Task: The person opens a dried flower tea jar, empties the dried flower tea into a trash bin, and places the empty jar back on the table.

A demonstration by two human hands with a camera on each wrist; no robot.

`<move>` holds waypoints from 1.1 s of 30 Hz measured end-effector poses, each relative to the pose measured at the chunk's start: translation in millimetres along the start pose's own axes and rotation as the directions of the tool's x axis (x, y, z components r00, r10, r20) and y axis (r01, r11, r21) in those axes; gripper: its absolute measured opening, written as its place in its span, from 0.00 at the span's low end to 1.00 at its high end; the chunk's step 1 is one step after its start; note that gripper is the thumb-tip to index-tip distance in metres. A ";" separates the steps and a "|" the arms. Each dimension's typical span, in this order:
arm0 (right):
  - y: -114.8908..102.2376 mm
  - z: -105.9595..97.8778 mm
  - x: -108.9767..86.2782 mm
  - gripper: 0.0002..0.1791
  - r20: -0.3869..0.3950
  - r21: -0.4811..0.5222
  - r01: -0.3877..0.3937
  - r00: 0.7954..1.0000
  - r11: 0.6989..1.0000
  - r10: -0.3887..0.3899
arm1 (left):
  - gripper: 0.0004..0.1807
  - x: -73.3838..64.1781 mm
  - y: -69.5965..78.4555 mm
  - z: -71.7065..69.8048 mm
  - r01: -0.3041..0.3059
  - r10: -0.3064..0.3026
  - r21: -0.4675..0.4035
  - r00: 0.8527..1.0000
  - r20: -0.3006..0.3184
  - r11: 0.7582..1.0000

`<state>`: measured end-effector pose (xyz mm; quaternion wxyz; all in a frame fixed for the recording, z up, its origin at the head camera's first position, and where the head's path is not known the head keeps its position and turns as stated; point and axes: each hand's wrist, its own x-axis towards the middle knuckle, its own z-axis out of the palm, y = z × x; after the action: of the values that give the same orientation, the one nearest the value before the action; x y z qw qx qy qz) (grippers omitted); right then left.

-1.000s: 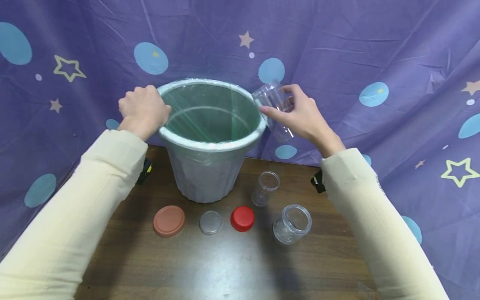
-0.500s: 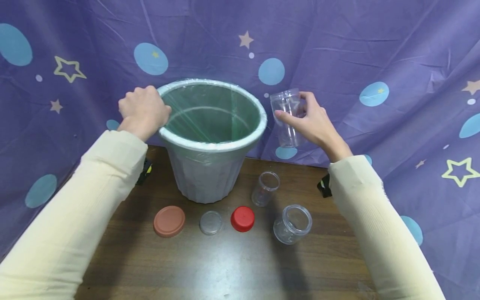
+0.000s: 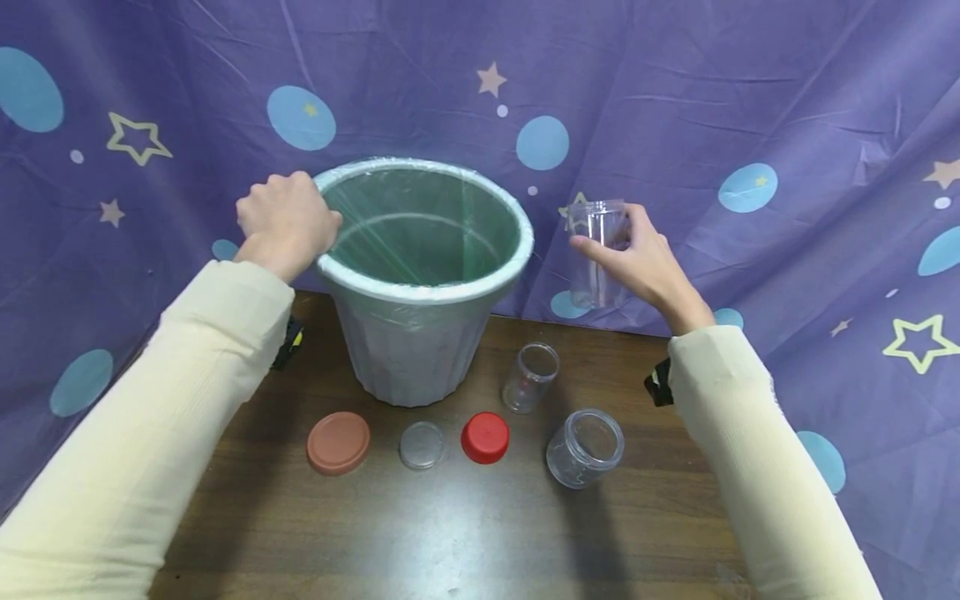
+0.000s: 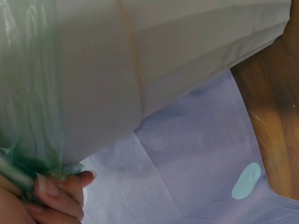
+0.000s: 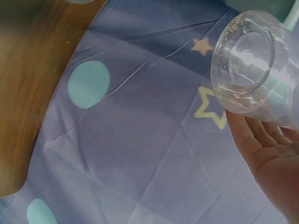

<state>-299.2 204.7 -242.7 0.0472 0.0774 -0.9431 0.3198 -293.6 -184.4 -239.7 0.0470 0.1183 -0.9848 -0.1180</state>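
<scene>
My left hand (image 3: 288, 218) grips the left rim of a tall bin (image 3: 420, 350) lined with a thin green bag. In the left wrist view its curled fingers (image 4: 60, 198) hold the bunched edge of the green bag (image 4: 32, 93) against the bin's wall. To the right of the bin, my right hand (image 3: 648, 262) holds a clear plastic jar (image 3: 596, 258) in the air, upright with its mouth up. Thumb and fingers wrap the jar's side. The right wrist view shows the jar's round base (image 5: 243, 63), with small specks along its edge.
Two more clear jars stand on the wooden table (image 3: 360, 533): a slim jar (image 3: 528, 379) by the bin and a wider jar (image 3: 585, 450) nearer. Left of them lie a red lid (image 3: 486, 437), a clear lid (image 3: 422, 445) and an orange lid (image 3: 338, 442). A purple curtain hangs behind.
My right hand has carried the clear jar right and slightly down, away from the bin's rim. The jar has gone from tilted to upright. My left hand stays on the rim.
</scene>
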 end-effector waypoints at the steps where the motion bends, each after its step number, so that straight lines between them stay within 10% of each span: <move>1: 2.9 0.4 0.1 0.49 0.002 -0.005 -0.005 1.000 1.000 0.005 | 0.32 0.1 0.1 0.0 0.000 0.000 0.000 1.000 0.000 1.000; 33: 62.3 24.7 -10.5 0.48 0.045 -0.032 -0.066 0.997 0.997 0.067 | 0.31 -1.2 -0.7 0.4 -0.004 0.004 0.003 1.000 0.004 1.000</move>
<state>-300.9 239.7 -300.8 0.0161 0.0526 -0.9508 0.3049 -292.3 -184.7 -240.3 0.0451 0.1164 -0.9853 -0.1165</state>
